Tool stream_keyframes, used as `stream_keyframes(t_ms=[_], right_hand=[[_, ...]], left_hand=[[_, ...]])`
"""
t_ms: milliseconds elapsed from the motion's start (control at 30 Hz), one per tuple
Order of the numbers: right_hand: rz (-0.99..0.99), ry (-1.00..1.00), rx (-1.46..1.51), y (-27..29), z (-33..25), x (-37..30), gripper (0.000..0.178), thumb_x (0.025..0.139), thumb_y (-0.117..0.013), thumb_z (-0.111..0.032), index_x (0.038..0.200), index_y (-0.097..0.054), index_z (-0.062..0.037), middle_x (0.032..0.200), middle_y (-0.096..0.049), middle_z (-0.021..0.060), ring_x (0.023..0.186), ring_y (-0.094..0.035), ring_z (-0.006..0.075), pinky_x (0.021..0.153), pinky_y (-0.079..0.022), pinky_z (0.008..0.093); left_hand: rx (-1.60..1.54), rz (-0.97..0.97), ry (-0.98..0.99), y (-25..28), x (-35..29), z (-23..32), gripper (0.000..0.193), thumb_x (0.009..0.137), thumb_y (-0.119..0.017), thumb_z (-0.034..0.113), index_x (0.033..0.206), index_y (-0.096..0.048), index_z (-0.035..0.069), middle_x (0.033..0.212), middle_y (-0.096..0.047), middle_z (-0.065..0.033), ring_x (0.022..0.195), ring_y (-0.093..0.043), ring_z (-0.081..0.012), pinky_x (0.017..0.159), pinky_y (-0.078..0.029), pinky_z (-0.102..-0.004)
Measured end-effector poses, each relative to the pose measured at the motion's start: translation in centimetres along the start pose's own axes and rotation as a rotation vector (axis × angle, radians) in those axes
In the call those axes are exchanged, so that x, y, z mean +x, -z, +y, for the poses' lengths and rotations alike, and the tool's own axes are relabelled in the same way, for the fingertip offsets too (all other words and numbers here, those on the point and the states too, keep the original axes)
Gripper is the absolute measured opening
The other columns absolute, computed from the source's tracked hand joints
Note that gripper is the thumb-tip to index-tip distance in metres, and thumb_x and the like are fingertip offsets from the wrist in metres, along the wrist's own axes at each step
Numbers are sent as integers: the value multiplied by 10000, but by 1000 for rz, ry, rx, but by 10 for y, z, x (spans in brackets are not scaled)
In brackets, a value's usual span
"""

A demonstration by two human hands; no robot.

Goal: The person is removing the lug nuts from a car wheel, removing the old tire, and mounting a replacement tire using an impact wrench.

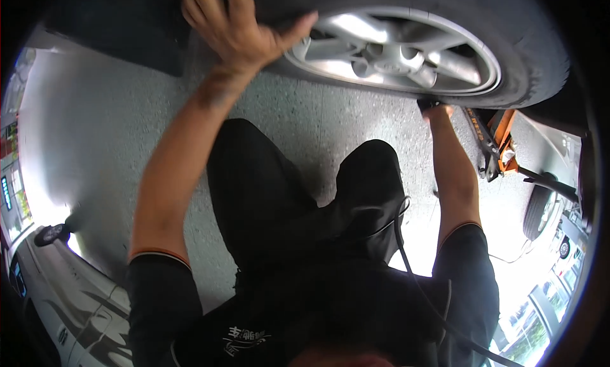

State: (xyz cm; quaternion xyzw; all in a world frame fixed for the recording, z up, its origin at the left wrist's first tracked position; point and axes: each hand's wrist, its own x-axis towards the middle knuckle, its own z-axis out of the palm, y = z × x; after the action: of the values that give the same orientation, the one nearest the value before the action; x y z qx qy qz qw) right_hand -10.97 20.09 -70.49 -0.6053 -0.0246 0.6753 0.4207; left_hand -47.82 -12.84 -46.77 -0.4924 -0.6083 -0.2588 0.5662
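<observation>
A car wheel with a silver spoked rim (394, 57) and a black tyre (530, 68) fills the top of the view. Spread fingers show on my left hand (238, 37), which lies against the tyre's left side; the thumb reaches toward the rim's edge. Low on the right, my right hand (440, 110) is at the tyre's underside. Most of its fingers are hidden there, and a small dark thing (427, 104) shows beside it, too unclear to name.
An orange and black floor jack (499, 138) stands just right of my right hand. Another wheel (540, 211) is at the far right. A silver car (70, 297) is at the lower left. A dark cable (399, 233) runs over my right leg. Grey speckled floor (305, 113) lies below.
</observation>
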Motion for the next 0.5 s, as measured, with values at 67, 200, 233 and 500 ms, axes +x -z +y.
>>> stream_keyframes(t_ms=[67,200,233,500], right_hand=[[-25,-23,17,-6,3,-12,541,966,-289,-389,1353,-558,-124,1374,-559,129,1268,-521,342,1054,-378,625],[-93,46,-21,14,-24,21,530,974,-294,-356,1391,-490,-93,1437,-491,132,1297,-485,330,1028,-404,626],[-163,-14,-59,9,-18,7,530,975,-306,-357,1391,-475,-75,1443,-480,138,1293,-484,326,1014,-413,633],[216,499,-480,23,-65,11,602,1013,-338,-424,1297,-511,77,1309,-559,245,1194,-551,334,970,-467,462]], left_hand=[[-35,31,13,4,12,15,929,855,-535,654,1439,-365,-48,1382,-387,-367,1222,-440,-502,1002,-343,-575],[-202,38,66,-6,10,28,1050,793,-585,728,1479,-307,-17,1454,-267,-364,1342,-311,-488,1046,-318,-594],[-158,-2,72,0,6,23,1037,808,-587,707,1487,-285,-15,1455,-266,-365,1335,-323,-487,1044,-326,-592],[-182,9,185,-2,19,34,995,884,-523,654,1440,-253,-126,1407,-332,-346,1287,-401,-462,1029,-375,-541]])
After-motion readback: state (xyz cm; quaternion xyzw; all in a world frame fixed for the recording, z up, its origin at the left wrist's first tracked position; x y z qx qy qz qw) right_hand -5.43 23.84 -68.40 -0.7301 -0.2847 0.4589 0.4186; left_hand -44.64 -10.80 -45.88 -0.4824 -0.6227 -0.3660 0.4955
